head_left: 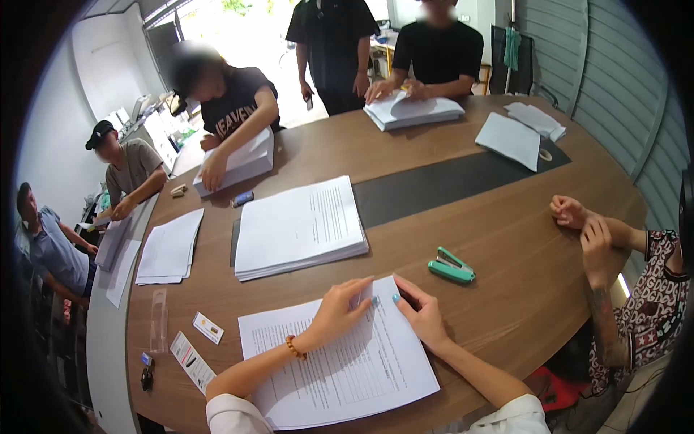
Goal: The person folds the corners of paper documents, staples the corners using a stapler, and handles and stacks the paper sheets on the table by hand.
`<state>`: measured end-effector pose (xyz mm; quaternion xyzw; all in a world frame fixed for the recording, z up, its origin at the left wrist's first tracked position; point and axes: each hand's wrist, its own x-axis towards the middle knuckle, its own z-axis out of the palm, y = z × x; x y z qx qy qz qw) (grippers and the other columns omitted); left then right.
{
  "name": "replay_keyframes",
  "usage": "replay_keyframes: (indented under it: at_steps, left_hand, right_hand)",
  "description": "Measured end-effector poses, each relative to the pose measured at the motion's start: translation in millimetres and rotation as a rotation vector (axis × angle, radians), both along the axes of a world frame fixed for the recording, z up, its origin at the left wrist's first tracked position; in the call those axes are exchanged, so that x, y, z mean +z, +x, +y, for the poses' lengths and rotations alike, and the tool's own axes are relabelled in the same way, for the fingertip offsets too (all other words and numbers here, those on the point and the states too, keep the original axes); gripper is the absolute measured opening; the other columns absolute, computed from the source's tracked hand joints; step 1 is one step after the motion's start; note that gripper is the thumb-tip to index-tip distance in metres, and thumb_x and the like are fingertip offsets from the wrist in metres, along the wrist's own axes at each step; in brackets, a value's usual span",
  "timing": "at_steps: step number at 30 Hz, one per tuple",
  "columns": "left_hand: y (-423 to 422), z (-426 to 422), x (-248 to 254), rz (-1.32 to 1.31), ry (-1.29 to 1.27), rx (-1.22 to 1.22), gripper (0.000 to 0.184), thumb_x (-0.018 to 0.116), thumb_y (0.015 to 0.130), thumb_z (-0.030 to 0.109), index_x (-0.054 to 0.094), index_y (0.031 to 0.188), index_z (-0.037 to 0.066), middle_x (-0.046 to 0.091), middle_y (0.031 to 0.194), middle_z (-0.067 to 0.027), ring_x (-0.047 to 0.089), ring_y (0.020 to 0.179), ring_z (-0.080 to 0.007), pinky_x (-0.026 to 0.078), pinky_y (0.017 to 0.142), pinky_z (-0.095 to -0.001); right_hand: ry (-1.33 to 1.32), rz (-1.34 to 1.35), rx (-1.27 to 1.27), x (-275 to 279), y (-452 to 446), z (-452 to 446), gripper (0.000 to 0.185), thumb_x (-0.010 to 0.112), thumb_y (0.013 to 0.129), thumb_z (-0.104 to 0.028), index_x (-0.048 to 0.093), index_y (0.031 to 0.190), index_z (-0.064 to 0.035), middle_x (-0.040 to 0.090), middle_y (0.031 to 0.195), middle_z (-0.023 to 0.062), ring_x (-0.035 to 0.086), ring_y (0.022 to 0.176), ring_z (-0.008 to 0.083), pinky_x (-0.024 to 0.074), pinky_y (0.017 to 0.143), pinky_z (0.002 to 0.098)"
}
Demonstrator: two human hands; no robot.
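Note:
A thin stack of printed sheets (340, 394) lies on the table in front of me, text and a ruled table on its top page. My left hand (340, 311), a beaded bracelet (296, 347) at its wrist, rests across the upper part of the page, fingers stretched toward the top edge. Along the upper right edge is my right hand (423, 316), fingers extended beside the paper and thumb over the page. Both hands look open. Just beyond the right hand sits a green stapler (452, 265). A thick paper stack (300, 228) lies farther ahead.
Cards (192, 362), a clear plastic piece (158, 320) and more sheets (170, 246) lie left. Two people across the table handle paper stacks (249, 160) (416, 110); another stands between them. More people are far left. At right, a person's hands (589, 231) rest on the table (520, 318).

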<state>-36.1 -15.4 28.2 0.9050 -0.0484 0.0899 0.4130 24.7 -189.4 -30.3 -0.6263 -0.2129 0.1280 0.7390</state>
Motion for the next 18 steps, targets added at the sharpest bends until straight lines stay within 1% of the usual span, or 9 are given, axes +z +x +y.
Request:
replay_keyframes:
  at_steps: [1,2,4,8,10,14,16,17,18]
  left_hand:
    - [-0.2,-0.4,1.4,0.043,-0.011,0.001,0.039,0.058,0.081,0.009,0.052,0.118,0.000,0.061,0.106,-0.0176,0.060,0.080,-0.0227,0.047,0.067,-0.0294]
    - [-0.5,-0.6,1.2,0.033,-0.008,0.001,0.039,0.058,0.081,0.009,0.052,0.118,0.000,0.061,0.106,-0.0176,0.060,0.080,-0.0227,0.047,0.067,-0.0294]
    - [0.1,-0.3,-1.0,0.032,-0.005,0.002,0.039,0.058,0.082,0.010,0.052,0.119,0.001,0.061,0.106,-0.0172,0.059,0.075,-0.0213,0.046,0.063,-0.0281]
    - [-1.8,-2.6,2.8,-0.011,0.001,-0.003,0.039,0.058,0.082,0.009,0.052,0.119,0.000,0.061,0.106,-0.0169,0.059,0.073,-0.0206,0.046,0.063,-0.0281]
    - [-3.4,-6.6,12.4,0.120,-0.053,0.040,0.037,0.058,0.080,0.009,0.054,0.115,-0.003,0.060,0.105,-0.0183,0.060,0.082,-0.0284,0.047,0.072,-0.0335]
    - [-3.1,-3.6,1.5,0.043,-0.026,0.015,0.037,0.059,0.079,0.007,0.054,0.114,-0.004,0.060,0.105,-0.0192,0.060,0.085,-0.0299,0.047,0.072,-0.0338]
    - [-1.3,-3.1,-2.2,0.005,-0.064,0.031,0.038,0.060,0.078,0.006,0.054,0.113,-0.004,0.060,0.107,-0.0196,0.060,0.089,-0.0308,0.047,0.074,-0.0331]
    - [-0.8,-3.5,-3.0,-0.045,-0.055,0.021,0.037,0.060,0.078,0.005,0.054,0.113,-0.005,0.060,0.107,-0.0196,0.060,0.090,-0.0309,0.047,0.075,-0.0325]
    - [-0.8,-3.8,-3.7,-0.035,-0.068,-0.003,0.037,0.060,0.078,0.005,0.054,0.113,-0.005,0.060,0.107,-0.0196,0.060,0.090,-0.0309,0.047,0.075,-0.0325]
  right_hand:
    - [-0.001,0.022,-0.001,3.4,-1.5,0.2,0.038,0.054,0.081,-0.003,0.052,0.118,0.0044,0.052,0.124,0.0170,0.047,0.118,0.0207,0.0348,0.099,0.0286]
    - [0.002,0.011,-0.001,4.7,-1.5,0.2,0.038,0.054,0.081,-0.003,0.052,0.118,0.0044,0.052,0.124,0.0170,0.047,0.118,0.0207,0.0348,0.099,0.0286]
    - [-0.013,-0.039,-0.007,5.7,-1.4,-0.8,0.038,0.053,0.081,-0.002,0.052,0.118,0.0038,0.051,0.125,0.0170,0.047,0.119,0.0211,0.0345,0.099,0.0289]
    - [-0.004,-0.064,-0.006,-0.9,1.2,-0.9,0.037,0.053,0.081,-0.002,0.053,0.118,0.0034,0.051,0.126,0.0167,0.046,0.119,0.0213,0.0348,0.099,0.0290]
    - [-0.008,-0.055,0.009,-1.9,1.6,-0.6,0.038,0.054,0.081,-0.003,0.052,0.119,0.0038,0.051,0.126,0.0166,0.047,0.118,0.0212,0.0349,0.099,0.0288]
    - [0.019,0.054,0.009,-4.2,0.5,2.3,0.039,0.054,0.081,-0.003,0.050,0.120,0.0045,0.051,0.126,0.0162,0.048,0.117,0.0215,0.0354,0.098,0.0287]
    - [0.044,0.007,0.021,-6.6,1.2,3.0,0.039,0.053,0.081,-0.003,0.050,0.120,0.0050,0.051,0.125,0.0164,0.049,0.116,0.0219,0.0360,0.098,0.0288]
    - [0.009,-0.071,0.000,-6.1,1.7,2.7,0.038,0.053,0.082,-0.004,0.051,0.118,0.0052,0.051,0.125,0.0171,0.049,0.116,0.0226,0.0363,0.098,0.0290]
    - [-0.004,-0.062,-0.024,-7.7,1.4,2.6,0.038,0.053,0.082,-0.004,0.051,0.118,0.0052,0.051,0.125,0.0171,0.049,0.116,0.0226,0.0363,0.098,0.0290]
